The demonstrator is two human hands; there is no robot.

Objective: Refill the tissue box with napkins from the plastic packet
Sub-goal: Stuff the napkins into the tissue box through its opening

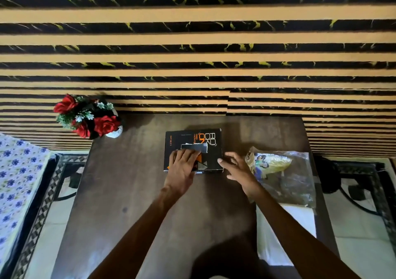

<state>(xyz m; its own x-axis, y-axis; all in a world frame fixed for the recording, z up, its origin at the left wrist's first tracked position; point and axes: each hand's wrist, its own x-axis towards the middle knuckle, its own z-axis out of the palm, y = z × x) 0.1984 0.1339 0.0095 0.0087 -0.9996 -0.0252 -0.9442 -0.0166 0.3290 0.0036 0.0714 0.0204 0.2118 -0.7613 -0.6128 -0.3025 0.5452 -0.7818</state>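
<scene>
A black tissue box (211, 141) with orange lettering lies flat on the dark wooden table (128, 182), its grey top flap (196, 148) partly raised. My left hand (182, 167) rests palm down on the box's near left part, fingers at the flap. My right hand (235, 167) hovers with fingers spread just off the box's right edge, holding nothing. To the right lies a clear plastic packet (287, 171) with a colourful printed picture, and white napkins (285, 231) lie in its near part.
A white vase of red artificial roses (87, 118) stands at the table's far left corner. A striped black and tan wall rises behind the table. A blue-flowered cloth (15, 182) covers furniture at the left.
</scene>
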